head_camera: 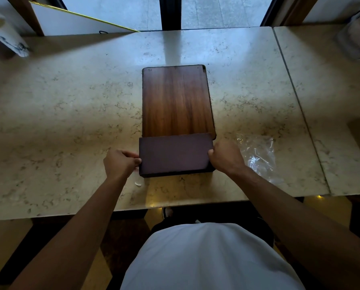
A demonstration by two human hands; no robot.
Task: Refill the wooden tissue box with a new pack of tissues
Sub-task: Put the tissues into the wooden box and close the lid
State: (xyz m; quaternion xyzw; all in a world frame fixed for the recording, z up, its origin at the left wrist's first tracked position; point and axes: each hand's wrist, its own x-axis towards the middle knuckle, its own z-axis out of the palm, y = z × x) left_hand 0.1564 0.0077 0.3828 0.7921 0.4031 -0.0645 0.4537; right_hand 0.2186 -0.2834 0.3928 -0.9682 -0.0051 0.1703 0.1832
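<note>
The wooden tissue box (pixel 177 101) lies lengthwise on the marble table (pixel 70 105), its brown grain face up. A dark panel (pixel 174 153) sticks out of its near end, partly slid along the box. My left hand (pixel 120 163) pinches the panel's left edge and my right hand (pixel 226 156) grips its right edge. An empty clear plastic wrapper (pixel 258 153) lies just right of my right hand. No tissues show; the inside of the box is hidden.
A white cylinder with dark markings (pixel 6 37) stands at the far left corner. A pale object (pixel 356 38) sits at the far right on an adjoining slab. A small white scrap (pixel 138 183) lies near the table's front edge.
</note>
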